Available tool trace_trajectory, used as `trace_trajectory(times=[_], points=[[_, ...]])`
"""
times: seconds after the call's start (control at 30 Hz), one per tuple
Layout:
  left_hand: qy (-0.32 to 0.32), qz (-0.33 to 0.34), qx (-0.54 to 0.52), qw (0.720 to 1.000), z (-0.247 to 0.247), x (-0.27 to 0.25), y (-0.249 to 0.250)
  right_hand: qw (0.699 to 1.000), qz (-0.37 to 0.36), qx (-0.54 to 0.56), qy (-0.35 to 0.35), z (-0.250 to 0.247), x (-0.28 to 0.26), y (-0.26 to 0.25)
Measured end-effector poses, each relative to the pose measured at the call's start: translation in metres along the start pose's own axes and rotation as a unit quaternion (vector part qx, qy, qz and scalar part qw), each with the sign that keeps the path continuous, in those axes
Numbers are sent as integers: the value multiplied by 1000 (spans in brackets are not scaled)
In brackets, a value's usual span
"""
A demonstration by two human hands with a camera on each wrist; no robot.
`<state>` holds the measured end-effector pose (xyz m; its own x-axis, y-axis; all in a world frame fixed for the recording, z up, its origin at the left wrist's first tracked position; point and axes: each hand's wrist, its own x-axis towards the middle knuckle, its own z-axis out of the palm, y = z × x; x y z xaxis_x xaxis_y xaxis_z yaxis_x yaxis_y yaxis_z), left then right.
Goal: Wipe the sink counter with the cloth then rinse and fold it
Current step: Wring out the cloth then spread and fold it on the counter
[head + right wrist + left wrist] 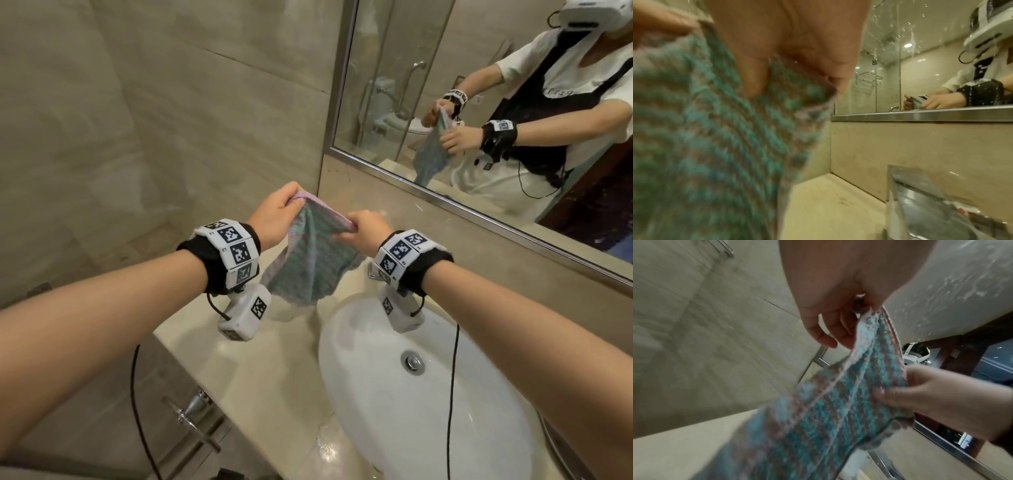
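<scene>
A teal and pink striped cloth [310,260] hangs in the air above the beige counter [274,356], just left of the white sink basin [394,394]. My left hand [279,214] pinches its upper left corner, and my right hand [364,231] pinches the top edge a short way to the right. In the left wrist view the cloth [818,418] drops from my left hand [846,318] toward my right hand [920,392]. The right wrist view is filled by the blurred cloth [715,138] under my right hand [797,48].
A framed mirror [479,85] runs along the back wall and reflects me and the cloth. A chrome tap [931,203] stands behind the basin under my right wrist. A tiled wall [137,120] closes the left side. A metal handle [191,411] sticks out below the counter edge.
</scene>
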<state>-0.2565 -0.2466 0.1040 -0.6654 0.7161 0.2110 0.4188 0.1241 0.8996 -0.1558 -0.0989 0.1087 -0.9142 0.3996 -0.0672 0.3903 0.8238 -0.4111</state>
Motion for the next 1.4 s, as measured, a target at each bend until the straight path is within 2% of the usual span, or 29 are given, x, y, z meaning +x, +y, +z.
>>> trace_trajectory(times=[0.07, 0.2, 0.3, 0.47, 0.57, 0.73, 0.87, 1.0, 1.13, 1.27, 1.4], points=[[17, -3, 6, 1000, -9, -1, 2, 998, 26, -55, -26, 7, 2, 10], [60, -13, 15, 998, -27, -3, -6, 997, 36, -67, -17, 14, 9, 22], [84, -35, 43, 995, -40, -4, -20, 999, 41, 15, -7, 16, 15, 24], [104, -63, 91, 988, -59, -11, -38, 993, 0, 69, -98, 14, 20, 17], [94, -77, 142, 982, -67, -16, -49, 990, -10, 97, -106, 12, 20, 14], [104, -103, 216, 965, -72, -24, -69, 960, 16, 264, -90, 13, 20, 13], [113, -124, 232, 958, -78, -23, -80, 952, 2, 281, -125, 11, 21, 15], [130, -134, 178, 966, -80, -22, -93, 942, -6, 318, -107, 11, 23, 14], [139, -166, 137, 967, -86, -21, -105, 937, 32, 339, -82, 19, 35, 14], [149, -141, 97, 974, -93, -13, -102, 950, 40, 310, 14, 26, 50, 7], [163, -101, 28, 981, -102, -8, -82, 934, 22, 340, 105, 20, 63, 3]])
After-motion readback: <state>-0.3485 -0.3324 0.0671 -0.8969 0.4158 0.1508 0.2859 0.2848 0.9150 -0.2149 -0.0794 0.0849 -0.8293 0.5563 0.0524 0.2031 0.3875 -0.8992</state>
